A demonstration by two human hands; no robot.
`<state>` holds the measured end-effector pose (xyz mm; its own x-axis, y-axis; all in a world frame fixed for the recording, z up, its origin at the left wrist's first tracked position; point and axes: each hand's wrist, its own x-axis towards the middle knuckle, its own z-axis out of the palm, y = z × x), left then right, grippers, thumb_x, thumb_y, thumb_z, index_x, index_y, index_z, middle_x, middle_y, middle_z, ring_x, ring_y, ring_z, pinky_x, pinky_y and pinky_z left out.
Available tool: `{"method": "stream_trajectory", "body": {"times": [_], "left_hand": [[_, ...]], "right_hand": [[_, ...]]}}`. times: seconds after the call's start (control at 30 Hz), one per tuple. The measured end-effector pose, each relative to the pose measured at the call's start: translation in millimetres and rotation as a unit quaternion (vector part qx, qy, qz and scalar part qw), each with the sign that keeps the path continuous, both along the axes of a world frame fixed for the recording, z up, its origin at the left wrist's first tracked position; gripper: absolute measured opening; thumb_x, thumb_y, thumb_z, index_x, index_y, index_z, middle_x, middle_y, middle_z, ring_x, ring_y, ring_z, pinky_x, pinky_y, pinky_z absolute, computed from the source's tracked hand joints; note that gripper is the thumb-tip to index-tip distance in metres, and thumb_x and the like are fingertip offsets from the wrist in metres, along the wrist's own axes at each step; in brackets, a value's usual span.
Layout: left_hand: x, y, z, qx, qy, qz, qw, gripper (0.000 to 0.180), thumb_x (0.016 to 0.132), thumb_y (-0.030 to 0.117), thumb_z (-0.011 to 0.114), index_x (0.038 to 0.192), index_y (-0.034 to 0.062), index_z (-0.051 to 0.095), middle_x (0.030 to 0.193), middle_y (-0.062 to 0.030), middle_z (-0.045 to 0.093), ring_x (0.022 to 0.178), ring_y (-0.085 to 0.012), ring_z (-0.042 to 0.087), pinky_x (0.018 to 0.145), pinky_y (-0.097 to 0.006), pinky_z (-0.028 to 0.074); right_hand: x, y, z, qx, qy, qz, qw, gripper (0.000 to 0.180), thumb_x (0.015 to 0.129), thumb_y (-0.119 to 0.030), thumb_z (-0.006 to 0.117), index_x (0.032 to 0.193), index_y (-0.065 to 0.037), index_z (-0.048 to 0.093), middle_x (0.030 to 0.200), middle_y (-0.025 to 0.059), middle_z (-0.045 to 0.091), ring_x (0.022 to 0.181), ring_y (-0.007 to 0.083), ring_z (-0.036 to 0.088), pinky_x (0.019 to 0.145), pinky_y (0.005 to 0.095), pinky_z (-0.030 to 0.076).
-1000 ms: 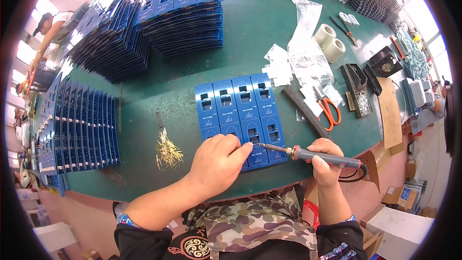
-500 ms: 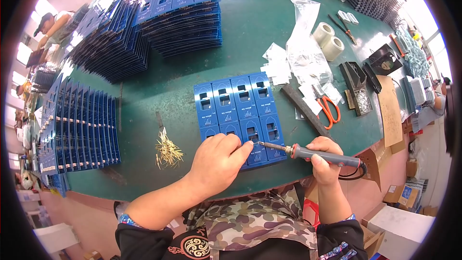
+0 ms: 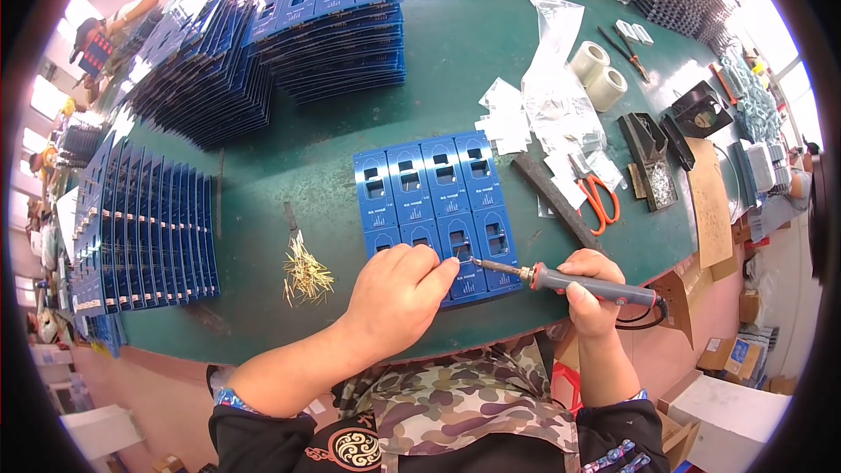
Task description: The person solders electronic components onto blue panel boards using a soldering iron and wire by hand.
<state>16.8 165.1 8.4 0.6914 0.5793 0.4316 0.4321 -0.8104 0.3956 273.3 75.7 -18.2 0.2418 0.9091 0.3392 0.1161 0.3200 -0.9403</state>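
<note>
A blue circuit-board panel (image 3: 451, 206), divided into several sections with cut-out windows, lies flat on the green table in front of me. My right hand (image 3: 592, 298) is wrapped round the grey handle of a soldering iron (image 3: 629, 292). The iron's tip points left and meets the panel's lower row, close to a window. From the left, my left hand (image 3: 392, 296) rests over the lower left of the panel with fingers closed. Its thumb and fingertips are at the iron's tip; what they pinch is too small to make out.
Gold-coloured thin pins (image 3: 307, 276) lie heaped at left. Stacks of blue panels (image 3: 328, 44) stand behind, with upright panels (image 3: 149, 228) at far left. A dark bar (image 3: 556, 201), orange-handled scissors (image 3: 599, 204), plastic bags (image 3: 561, 105) and tape rolls (image 3: 604, 88) are at right.
My left fingertips have drawn back very slightly to the left. The soldering iron stays almost in place. At the far left, a person has shifted and a panel there has been raised.
</note>
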Motion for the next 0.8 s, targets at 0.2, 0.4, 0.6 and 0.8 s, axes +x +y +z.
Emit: {"method": "stream_trajectory", "body": {"times": [0.2,0.4,0.6,0.8], "left_hand": [[0.3,0.2,-0.1,0.002,0.005,0.002,1.000,0.021,0.071,0.001,0.068,0.092,0.0050,0.065,0.075,-0.0055,0.054,0.064,-0.0235,0.054,0.054,-0.036,0.043],[0.8,0.4,0.5,0.006,0.010,0.002,1.000,0.021,0.071,0.002,0.068,0.091,0.0049,0.066,0.075,-0.0056,0.054,0.064,-0.0236,0.054,0.054,-0.036,0.043],[0.7,-0.4,1.3,0.003,0.005,0.001,1.000,0.021,0.072,0.001,0.069,0.092,0.0048,0.066,0.075,-0.0061,0.055,0.064,-0.0240,0.054,0.055,-0.036,0.044],[-5.9,-4.2,8.6,-0.014,-0.041,0.001,0.999,0.021,0.073,-0.001,0.071,0.093,0.0028,0.064,0.076,-0.0079,0.058,0.063,-0.0254,0.057,0.054,-0.036,0.046]], "right_hand": [[0.9,1.3,-0.5,0.007,-0.016,0.004,1.000,0.022,0.071,-0.013,0.067,0.084,0.005,0.066,0.073,0.0136,0.065,0.063,0.0217,0.060,0.059,0.0309,0.048],[0.5,2.1,0.9,0.004,-0.020,0.004,1.000,0.022,0.071,-0.013,0.067,0.083,0.005,0.066,0.073,0.0136,0.065,0.062,0.0217,0.060,0.059,0.0308,0.048],[1.7,-0.7,-2.1,0.003,0.016,0.002,1.000,0.022,0.072,-0.013,0.066,0.084,0.005,0.065,0.075,0.0143,0.064,0.062,0.0207,0.059,0.059,0.0305,0.048],[6.9,-6.3,-9.4,0.016,0.097,0.011,0.995,0.023,0.077,-0.012,0.065,0.092,0.005,0.062,0.087,0.0153,0.063,0.066,0.0191,0.060,0.060,0.0294,0.049]]}}
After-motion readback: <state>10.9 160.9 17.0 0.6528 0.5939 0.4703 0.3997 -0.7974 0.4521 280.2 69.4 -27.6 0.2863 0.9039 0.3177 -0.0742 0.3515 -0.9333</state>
